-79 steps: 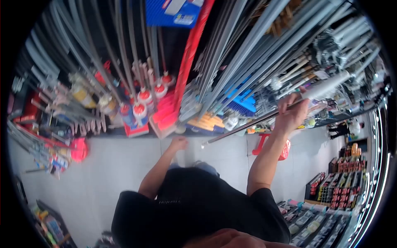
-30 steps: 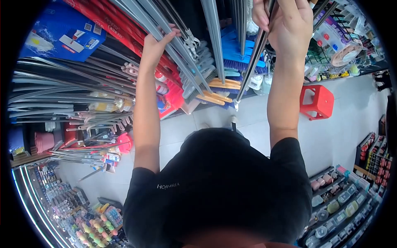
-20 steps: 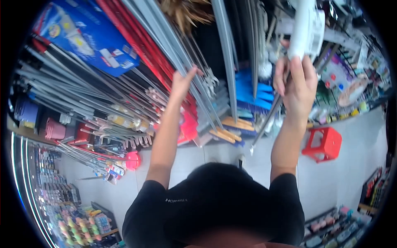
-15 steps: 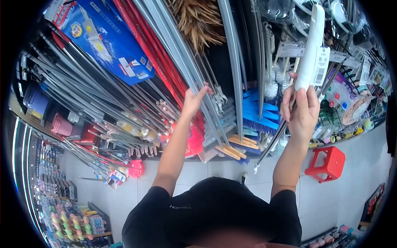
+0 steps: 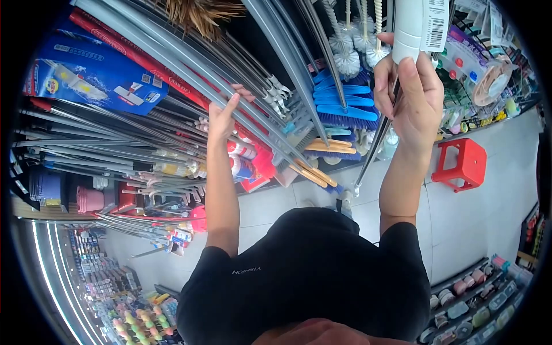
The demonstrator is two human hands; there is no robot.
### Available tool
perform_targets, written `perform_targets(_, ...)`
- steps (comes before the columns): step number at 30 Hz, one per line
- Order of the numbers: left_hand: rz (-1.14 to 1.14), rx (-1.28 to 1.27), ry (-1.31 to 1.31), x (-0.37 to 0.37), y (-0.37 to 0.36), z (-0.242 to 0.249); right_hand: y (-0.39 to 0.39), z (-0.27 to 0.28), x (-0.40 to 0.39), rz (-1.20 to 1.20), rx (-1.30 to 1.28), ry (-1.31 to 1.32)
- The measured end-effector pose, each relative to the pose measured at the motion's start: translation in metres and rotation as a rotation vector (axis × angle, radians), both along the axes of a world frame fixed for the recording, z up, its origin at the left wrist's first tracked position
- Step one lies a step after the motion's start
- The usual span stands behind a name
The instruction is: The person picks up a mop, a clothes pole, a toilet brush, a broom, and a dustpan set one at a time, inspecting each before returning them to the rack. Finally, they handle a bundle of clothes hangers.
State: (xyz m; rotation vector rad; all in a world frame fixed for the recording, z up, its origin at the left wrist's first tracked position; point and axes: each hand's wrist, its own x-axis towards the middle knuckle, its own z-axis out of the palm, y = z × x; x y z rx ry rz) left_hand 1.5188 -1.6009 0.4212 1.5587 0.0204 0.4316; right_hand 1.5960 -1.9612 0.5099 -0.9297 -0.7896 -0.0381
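Note:
My left hand (image 5: 222, 118) is closed around grey broom poles (image 5: 172, 66) that slant down to wooden-backed broom heads (image 5: 315, 173) near the floor. My right hand (image 5: 415, 100) is wrapped round a thin metal pole (image 5: 374, 154), just below its white plastic grip (image 5: 407, 31). A barcode label (image 5: 435, 29) hangs at that grip. The pole slopes down to the left, its lower tip close to my shoe (image 5: 347, 200). Between my hands stand a blue broom (image 5: 345, 103) and several white toilet brushes (image 5: 347, 60).
A blue boxed mop (image 5: 95, 75) and red poles (image 5: 123, 46) hang at the left. Purple and pink buckets (image 5: 91, 198) sit lower on that side. A red stool (image 5: 460, 164) stands on the tiled floor (image 5: 454, 230) at the right. Shelves of small goods line the back.
My view has turned, so the rack appears farther left and higher. The grey poles in my left hand lean more to the left. My right hand keeps its hold on the white-gripped pole.

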Motion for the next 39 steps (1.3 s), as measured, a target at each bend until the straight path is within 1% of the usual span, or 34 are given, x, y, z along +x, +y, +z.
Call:
perform_targets(4,-0.054,-0.027,0.012,-0.006,-0.002,0.002,0.003,-0.003,-0.001,0.012,0.014,0.013)
perform_targets(6,-0.097,-0.039,-0.005,-0.007,0.002,0.004,0.004,-0.002,-0.004,0.012,0.045,0.130)
perform_targets(8,-0.056,-0.027,0.025,-0.011,0.004,0.000,0.004,-0.004,-0.006,0.045,0.058,0.223)
perform_targets(12,0.011,0.003,0.056,-0.015,0.001,0.007,0.009,-0.006,-0.003,0.027,0.027,0.220)
perform_targets(17,-0.056,0.069,0.025,-0.024,-0.004,0.007,0.020,-0.002,-0.005,0.072,0.012,0.196)
perform_targets(20,-0.031,0.070,-0.021,-0.025,-0.007,0.007,0.027,0.001,-0.006,0.123,0.033,0.186)
perform_targets(31,-0.029,0.016,-0.003,-0.038,-0.026,0.024,0.049,0.008,-0.014,0.179,-0.011,0.164)
perform_targets(34,-0.017,0.014,-0.018,-0.041,-0.032,0.020,0.054,0.012,-0.017,0.195,-0.027,0.161)
perform_targets(37,-0.052,0.028,-0.032,-0.048,-0.036,0.020,0.059,0.013,-0.018,0.187,-0.042,0.147)
perform_targets(39,-0.013,0.063,-0.014,-0.050,-0.033,0.011,0.061,0.016,-0.020,0.175,-0.055,0.147)
